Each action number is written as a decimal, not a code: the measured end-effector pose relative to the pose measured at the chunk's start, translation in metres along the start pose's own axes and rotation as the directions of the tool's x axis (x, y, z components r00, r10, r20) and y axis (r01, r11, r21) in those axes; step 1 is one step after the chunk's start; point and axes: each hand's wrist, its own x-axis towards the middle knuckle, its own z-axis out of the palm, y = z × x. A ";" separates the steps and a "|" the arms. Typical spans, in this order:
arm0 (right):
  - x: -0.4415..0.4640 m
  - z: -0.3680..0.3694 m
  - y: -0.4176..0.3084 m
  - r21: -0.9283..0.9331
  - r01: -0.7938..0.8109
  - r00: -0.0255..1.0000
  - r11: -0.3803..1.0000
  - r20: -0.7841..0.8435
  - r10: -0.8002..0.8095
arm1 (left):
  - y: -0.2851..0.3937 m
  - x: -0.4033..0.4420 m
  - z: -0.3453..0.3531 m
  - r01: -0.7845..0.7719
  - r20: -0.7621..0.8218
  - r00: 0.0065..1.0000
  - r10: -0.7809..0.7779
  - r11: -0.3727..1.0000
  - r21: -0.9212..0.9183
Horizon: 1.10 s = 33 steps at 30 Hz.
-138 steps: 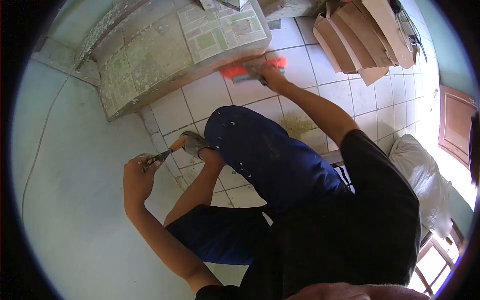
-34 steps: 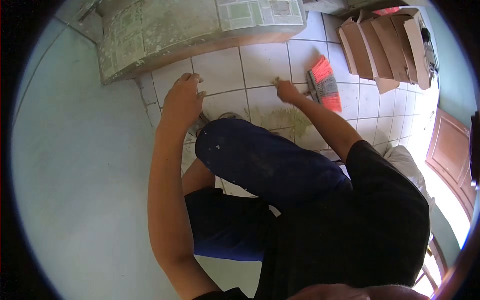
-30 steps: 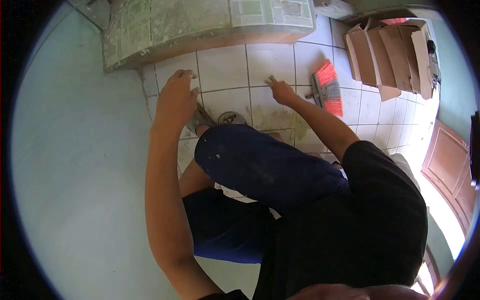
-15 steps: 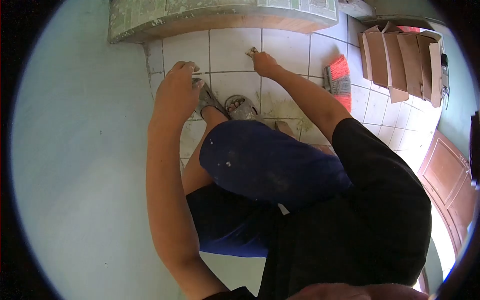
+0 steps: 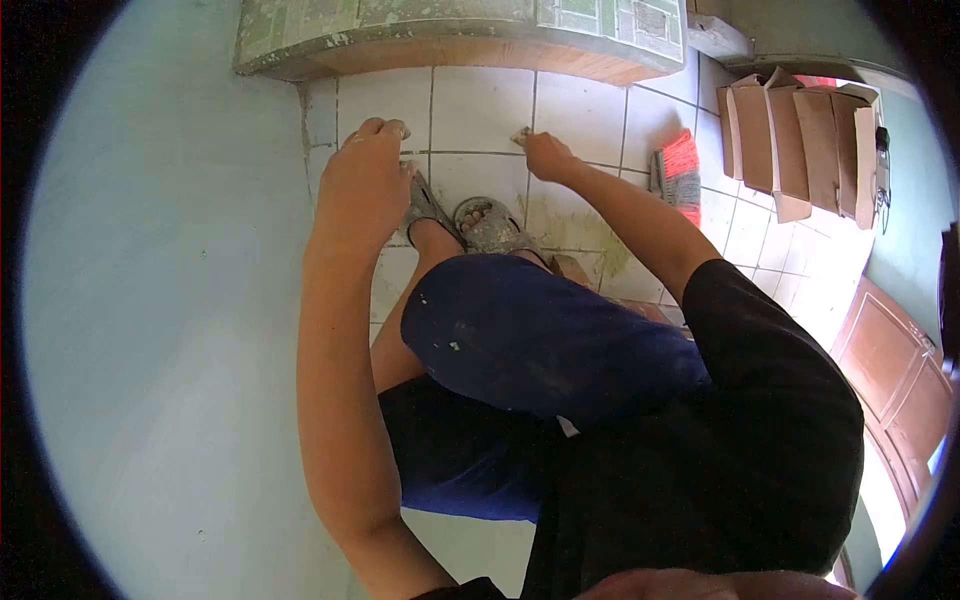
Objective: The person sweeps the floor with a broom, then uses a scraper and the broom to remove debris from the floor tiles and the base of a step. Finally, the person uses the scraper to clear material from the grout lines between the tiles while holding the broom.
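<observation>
My left hand (image 5: pixel 368 178) hangs in the air near the wall, above my sandalled foot. Its fingers are bent and the thumb stands apart from them; between them I see only floor tile. Whitish smears mark the fingertips. Lower down, at the tiled floor (image 5: pixel 482 110), my right hand (image 5: pixel 550 157) is closed on a small flat piece (image 5: pixel 521 136), pale and stained, which sticks out past the fingers. Its kind is too small to make out, and most of it is hidden in the hand.
A tiled ledge (image 5: pixel 450 38) stands ahead. The pale wall (image 5: pixel 170 300) runs along my left. To the right are an orange and grey broom head (image 5: pixel 680 178), folded cardboard (image 5: pixel 790 145) and a brown door (image 5: pixel 890 350). My grey sandals (image 5: pixel 490 228) rest on stained tiles.
The view has shifted slightly, so the ledge and floor sit lower and further right. My right hand, still holding the small piece, has moved a little right and nearer to me.
</observation>
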 end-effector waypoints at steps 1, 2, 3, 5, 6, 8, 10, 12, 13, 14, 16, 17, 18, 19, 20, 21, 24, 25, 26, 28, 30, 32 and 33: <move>0.028 0.002 0.005 -0.063 0.083 0.993 0.995 -0.075 -0.088 | -0.003 0.000 0.001 0.034 0.012 0.999 -0.034 0.999 0.019; 0.042 0.011 0.008 -0.126 0.157 0.975 0.980 -0.141 -0.174 | -0.006 -0.001 0.003 0.036 0.020 0.999 -0.037 0.999 0.023; 0.036 -0.034 -0.022 -0.104 0.092 0.993 0.990 -0.061 -0.099 | -0.008 -0.003 0.005 0.033 0.029 0.999 -0.034 0.999 0.031; 0.082 -0.041 -0.023 -0.051 0.016 0.998 0.999 -0.065 -0.019 | -0.010 -0.008 0.008 0.039 0.043 0.998 -0.040 0.999 0.033; 0.084 -0.042 -0.025 -0.085 0.041 0.998 0.996 -0.044 -0.045 | -0.012 -0.009 0.007 0.042 0.050 0.998 -0.044 0.998 0.039; 0.089 -0.004 0.003 -0.200 0.142 0.985 0.969 -0.068 -0.158 | -0.015 -0.010 0.002 0.048 0.039 0.998 -0.049 0.998 0.042; 0.069 0.020 0.033 -0.227 0.213 0.964 0.950 -0.107 -0.242 | -0.022 -0.008 0.000 0.101 0.077 0.991 -0.109 0.990 0.099; -0.010 0.017 0.028 -0.136 0.134 0.988 0.982 -0.061 -0.143 | -0.027 -0.010 -0.003 0.116 0.072 0.990 -0.123 0.988 0.099; -0.035 0.018 0.032 -0.106 0.050 0.998 0.993 -0.017 -0.053 | -0.028 -0.011 -0.002 0.131 0.077 0.987 -0.139 0.986 0.101; -0.057 0.017 0.041 -0.116 0.043 0.999 0.992 0.038 -0.039 | -0.029 -0.011 -0.002 0.114 0.086 0.989 -0.123 0.988 0.100; -0.110 0.011 0.055 -0.087 -0.014 0.998 0.996 0.063 0.020 | -0.027 -0.013 0.000 0.106 0.111 0.987 -0.120 0.987 0.123; -0.134 0.004 0.059 -0.053 -0.055 0.998 0.997 0.030 0.057 | -0.025 -0.014 0.001 0.095 0.118 0.987 -0.109 0.988 0.123; -0.150 0.007 0.073 -0.051 -0.061 0.998 0.997 0.023 0.062 | -0.024 -0.013 0.002 0.094 0.116 0.987 -0.109 0.988 0.125; -0.165 0.018 0.091 -0.024 -0.089 0.995 0.996 0.039 0.090 | -0.022 -0.013 0.001 0.094 0.116 0.987 -0.109 0.987 0.128; -0.174 0.029 0.103 0.001 -0.118 0.991 0.993 0.058 0.118 | -0.020 -0.013 0.001 0.086 0.117 0.988 -0.102 0.988 0.129; -0.176 0.038 0.107 0.004 -0.124 0.991 0.992 0.055 0.123 | -0.018 -0.013 0.000 0.077 0.113 0.990 -0.089 0.991 0.112; -0.167 0.046 0.108 -0.057 -0.056 0.998 0.997 0.017 0.057 | -0.016 -0.011 0.001 0.064 0.093 0.993 -0.075 0.992 0.110; -0.150 0.044 0.100 -0.040 -0.023 1.000 0.999 -0.009 0.023 | -0.016 -0.011 0.003 0.065 0.078 0.994 -0.075 0.990 0.128; -0.134 0.034 0.086 -0.003 0.019 0.999 1.000 -0.045 -0.019 | -0.016 -0.009 0.003 0.062 0.082 0.994 -0.073 0.990 0.129; -0.087 0.025 0.067 0.000 0.066 0.990 0.998 -0.122 -0.066 | -0.015 -0.005 0.003 0.087 0.123 0.987 -0.103 0.988 0.127; -0.047 0.031 0.060 -0.032 0.067 0.985 0.997 -0.159 -0.071 | -0.012 -0.002 0.004 0.092 0.130 0.985 -0.109 0.987 0.131; -0.040 0.023 0.052 -0.035 0.017 0.993 0.999 -0.119 -0.021 | -0.010 0.000 0.003 0.093 0.133 0.985 -0.111 0.987 0.134; -0.047 0.016 0.047 -0.036 -0.002 0.994 0.999 -0.109 -0.002 | -0.008 0.001 0.002 0.091 0.142 0.984 -0.109 0.988 0.125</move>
